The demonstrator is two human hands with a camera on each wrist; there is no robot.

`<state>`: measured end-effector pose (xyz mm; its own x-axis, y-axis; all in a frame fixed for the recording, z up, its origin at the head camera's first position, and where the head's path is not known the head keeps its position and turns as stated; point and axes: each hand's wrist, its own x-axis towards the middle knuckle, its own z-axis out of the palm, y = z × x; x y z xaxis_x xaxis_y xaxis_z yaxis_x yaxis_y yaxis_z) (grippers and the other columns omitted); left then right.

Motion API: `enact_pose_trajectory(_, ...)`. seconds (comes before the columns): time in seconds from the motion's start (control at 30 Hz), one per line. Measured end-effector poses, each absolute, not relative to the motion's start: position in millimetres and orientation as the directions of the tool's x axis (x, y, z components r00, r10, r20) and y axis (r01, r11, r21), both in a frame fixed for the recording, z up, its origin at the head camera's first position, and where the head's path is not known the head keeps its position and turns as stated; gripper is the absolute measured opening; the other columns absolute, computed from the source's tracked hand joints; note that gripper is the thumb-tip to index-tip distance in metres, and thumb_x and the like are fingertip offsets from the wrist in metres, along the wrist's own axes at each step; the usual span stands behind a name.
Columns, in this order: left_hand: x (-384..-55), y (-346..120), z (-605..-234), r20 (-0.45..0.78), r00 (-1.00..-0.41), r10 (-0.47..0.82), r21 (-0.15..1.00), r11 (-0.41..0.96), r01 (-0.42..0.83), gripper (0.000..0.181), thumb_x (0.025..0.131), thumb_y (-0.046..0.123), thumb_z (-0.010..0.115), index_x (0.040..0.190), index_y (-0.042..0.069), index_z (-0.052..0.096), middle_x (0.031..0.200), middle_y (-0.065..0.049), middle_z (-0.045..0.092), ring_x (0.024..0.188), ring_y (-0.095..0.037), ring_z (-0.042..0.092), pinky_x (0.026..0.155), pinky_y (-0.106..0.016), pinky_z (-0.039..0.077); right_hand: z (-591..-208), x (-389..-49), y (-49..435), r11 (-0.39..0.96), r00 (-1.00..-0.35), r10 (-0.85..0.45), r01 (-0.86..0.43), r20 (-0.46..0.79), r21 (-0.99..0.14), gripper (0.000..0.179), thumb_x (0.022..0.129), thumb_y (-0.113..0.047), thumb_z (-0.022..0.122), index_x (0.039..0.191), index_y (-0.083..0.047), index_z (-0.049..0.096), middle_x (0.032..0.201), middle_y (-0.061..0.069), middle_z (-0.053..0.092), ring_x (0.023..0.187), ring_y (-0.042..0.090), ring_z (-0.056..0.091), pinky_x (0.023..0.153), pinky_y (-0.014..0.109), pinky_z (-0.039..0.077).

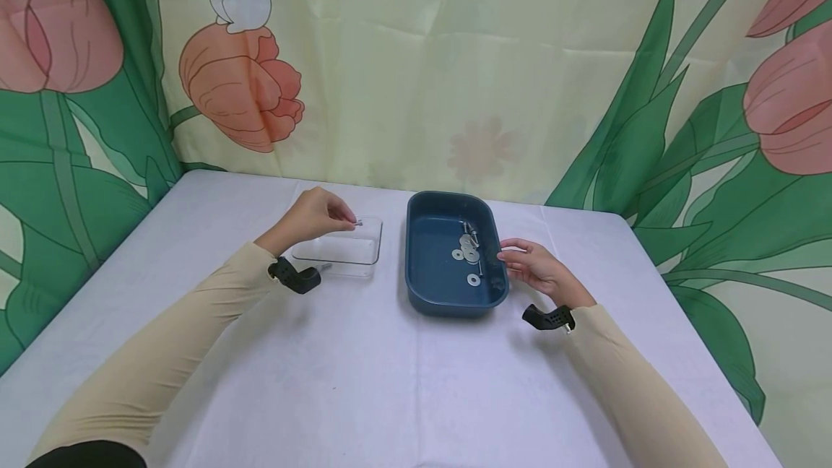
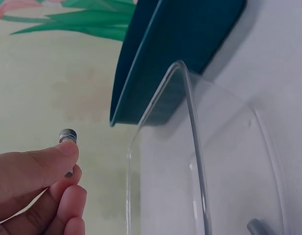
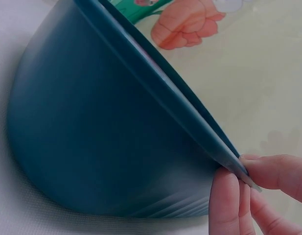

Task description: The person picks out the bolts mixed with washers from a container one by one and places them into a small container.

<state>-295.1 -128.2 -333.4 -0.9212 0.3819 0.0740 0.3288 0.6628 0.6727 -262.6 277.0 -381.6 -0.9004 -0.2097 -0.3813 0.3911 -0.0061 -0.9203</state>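
Head view. White-covered table (image 1: pixel 364 381). Blue tub (image 1: pixel 448 307) stands toward the far edge, about midway between left and right edges. Inside, loose washers (image 1: pixel 471 256) and bolts (image 1: pixel 473 235) gather along the tub's right side, from the far right corner nearly to the near one. Clear box (image 1: pixel 379 244) sits left of the tub, a gap between them. Left hand (image 1: pixel 318 215) is above the box's far side, a small bolt (image 1: pixel 358 223) at its fingertips. Right hand (image 1: pixel 536 271) at the tub's right rim.

Left wrist view. Thumb and finger pinch the bolt, knurled head clear of the grip, far tip just showing below the thumb. Bolt is in the air, apart from the box rim. A grey rod end (image 2: pixel 258 226) shows low by the box; cannot tell whether it lies inside or is seen through the wall.

Right wrist view. Right hand grips the tub's rim, thumb on one face, fingers on the other.

Risks, my judgement: bolt is small and round, so a rolling fingertip could let it slip. Dropped off-centre, it could strike the box rim and bounce onto the cloth. A tug on the rim could tip the tub rightward and slide the washers.
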Motion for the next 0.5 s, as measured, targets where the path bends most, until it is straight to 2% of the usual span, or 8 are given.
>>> enact_pose_trajectory(0.5,-300.8,-134.4,-340.5,0.055,-0.941,0.333,0.663,0.693,0.284,0.014,0.08,0.012,0.074,0.092,0.004,0.073,0.088,-0.012,0.072,0.078,-0.019,0.065,0.071,-0.029,0.053,-381.4,-262.7,277.0,0.0,-0.899,-0.206,0.394,-0.386,-0.919,0.022,0.092,-0.004,0.057,0.11,-0.011,0.048,0.083,-0.006,0.067,0.073,0.005,0.064,0.07,0.019,0.055)
